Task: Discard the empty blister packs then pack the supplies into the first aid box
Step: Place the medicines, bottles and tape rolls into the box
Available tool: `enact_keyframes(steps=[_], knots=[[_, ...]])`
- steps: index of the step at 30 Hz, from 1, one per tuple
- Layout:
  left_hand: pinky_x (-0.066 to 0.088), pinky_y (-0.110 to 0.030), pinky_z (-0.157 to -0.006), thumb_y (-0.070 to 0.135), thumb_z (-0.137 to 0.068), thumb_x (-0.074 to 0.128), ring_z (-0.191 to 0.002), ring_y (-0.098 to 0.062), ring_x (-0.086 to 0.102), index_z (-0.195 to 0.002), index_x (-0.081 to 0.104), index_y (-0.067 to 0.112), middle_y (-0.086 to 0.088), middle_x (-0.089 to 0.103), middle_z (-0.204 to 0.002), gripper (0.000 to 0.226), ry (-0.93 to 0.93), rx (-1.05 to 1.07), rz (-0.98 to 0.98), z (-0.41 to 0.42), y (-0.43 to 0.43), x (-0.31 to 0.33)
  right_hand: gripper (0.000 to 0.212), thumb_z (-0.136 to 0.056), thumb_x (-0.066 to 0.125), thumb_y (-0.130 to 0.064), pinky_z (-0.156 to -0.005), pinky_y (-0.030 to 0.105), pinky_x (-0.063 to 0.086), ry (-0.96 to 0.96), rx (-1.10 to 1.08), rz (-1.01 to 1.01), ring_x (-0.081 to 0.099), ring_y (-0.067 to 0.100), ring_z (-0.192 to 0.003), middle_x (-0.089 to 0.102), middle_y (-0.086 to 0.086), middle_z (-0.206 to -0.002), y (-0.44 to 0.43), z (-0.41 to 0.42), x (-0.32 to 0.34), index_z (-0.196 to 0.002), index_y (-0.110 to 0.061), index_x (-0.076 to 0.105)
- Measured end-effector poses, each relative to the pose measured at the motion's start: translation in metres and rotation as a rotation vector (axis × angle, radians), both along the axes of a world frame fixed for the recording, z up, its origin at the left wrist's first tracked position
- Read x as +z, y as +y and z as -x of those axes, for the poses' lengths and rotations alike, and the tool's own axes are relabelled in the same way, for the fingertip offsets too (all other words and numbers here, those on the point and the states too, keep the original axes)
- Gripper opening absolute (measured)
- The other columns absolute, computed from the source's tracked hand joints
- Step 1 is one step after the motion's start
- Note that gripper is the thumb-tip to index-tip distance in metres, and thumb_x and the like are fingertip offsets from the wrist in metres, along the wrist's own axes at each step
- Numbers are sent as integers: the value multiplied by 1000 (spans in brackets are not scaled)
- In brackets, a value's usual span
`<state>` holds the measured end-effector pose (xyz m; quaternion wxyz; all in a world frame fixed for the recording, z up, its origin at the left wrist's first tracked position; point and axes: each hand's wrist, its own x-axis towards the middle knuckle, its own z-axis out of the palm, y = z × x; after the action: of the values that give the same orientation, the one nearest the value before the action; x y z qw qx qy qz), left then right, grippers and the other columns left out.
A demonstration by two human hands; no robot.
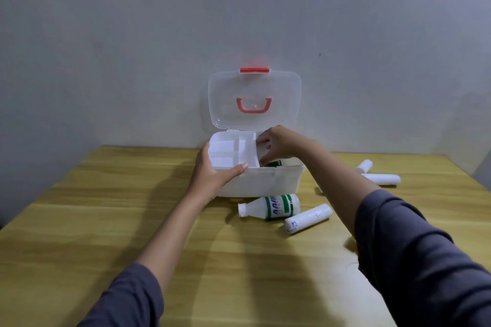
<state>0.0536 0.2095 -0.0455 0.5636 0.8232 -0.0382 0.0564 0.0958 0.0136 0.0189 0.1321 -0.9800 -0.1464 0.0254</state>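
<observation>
Box: we have the first aid box point(265, 183) open on the table point(106, 207), lid point(255, 87) upright against the wall.
Left hand: our left hand point(212, 172) clasps the box's front left corner, thumb on the rim.
Right hand: our right hand point(279, 145) reaches inside, fingers curled around the divider tray point(233, 151); whether it grips we cannot tell.
Packed: something green-labelled shows inside.
Left: a bottle point(271, 207) and three bandage rolls point(309, 218) lie outside.
Blister packs: none visible.
</observation>
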Motion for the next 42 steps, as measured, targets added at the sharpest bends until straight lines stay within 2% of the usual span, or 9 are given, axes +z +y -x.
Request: enact_keyframes(steps=[5,13,19,25,31,37,38,40,42], knots=[[26,-29,-114,35,-74,84,-149,-18,24,-156,20,17,0,25,-162,105,-19,-4,12,2,0,1,67,-66,78,-35,-98,36,47,4,12,-53,55,21,-112,58,2,-127,-8,4,-2,-126,-19,54],[25,-27,-112,36,-75,84,-150,-18,23,-157,19,18,0,23,-163,106,-16,4,29,5,-1,2,51,-70,76,-23,-95,40,46,-76,-11,152,51,22,-112,59,5,-120,-31,20,11,-119,-21,60],[23,-22,-106,33,-76,83,-149,-16,23,-156,19,17,1,23,-162,104,-11,7,40,6,-2,2,32,-74,72,-13,-87,40,53,-106,18,56,60,19,-98,69,4,-111,-18,14,-6,-105,-18,69],[23,-22,-104,35,-77,82,-149,-18,23,-156,19,17,0,23,-163,103,-11,8,16,6,-2,4,31,-75,69,-14,-89,40,52,-140,32,-11,60,21,-101,67,4,-113,-9,12,-10,-106,-18,69],[22,-21,-101,34,-81,78,-149,-19,22,-156,19,16,-2,22,-163,97,-16,-17,-3,11,-3,11,31,-78,69,-15,-88,29,52,-128,-28,-221,64,19,-98,68,6,-115,-13,32,-3,-109,-12,67],[28,-24,-100,34,-81,79,-145,-20,30,-153,26,16,-3,29,-158,91,2,-39,-12,13,-3,16,19,-82,66,-15,-70,5,48,-353,-49,-494,64,7,-81,69,-2,-93,-11,97,3,-100,-12,69],[30,-25,-102,35,-80,80,-144,-21,32,-152,27,16,-3,31,-157,90,5,-38,-17,13,-2,17,15,-82,66,-15,-70,5,49,-351,-34,-518,64,6,-78,70,-2,-89,-10,108,0,-97,-12,69],[35,-31,-109,38,-77,82,-143,-23,35,-150,30,16,-4,34,-155,92,15,-32,-22,11,-1,16,13,-82,67,-15,-74,15,54,-290,-7,-498,65,7,-77,71,0,-88,-7,121,-11,-94,-13,70],[36,-41,-115,44,-72,84,-143,-25,35,-151,29,15,-5,36,-155,100,36,-30,-22,12,-1,17,19,-80,68,-17,-78,26,57,-197,26,-390,64,9,-84,71,1,-97,-2,126,-27,-99,-15,69]])
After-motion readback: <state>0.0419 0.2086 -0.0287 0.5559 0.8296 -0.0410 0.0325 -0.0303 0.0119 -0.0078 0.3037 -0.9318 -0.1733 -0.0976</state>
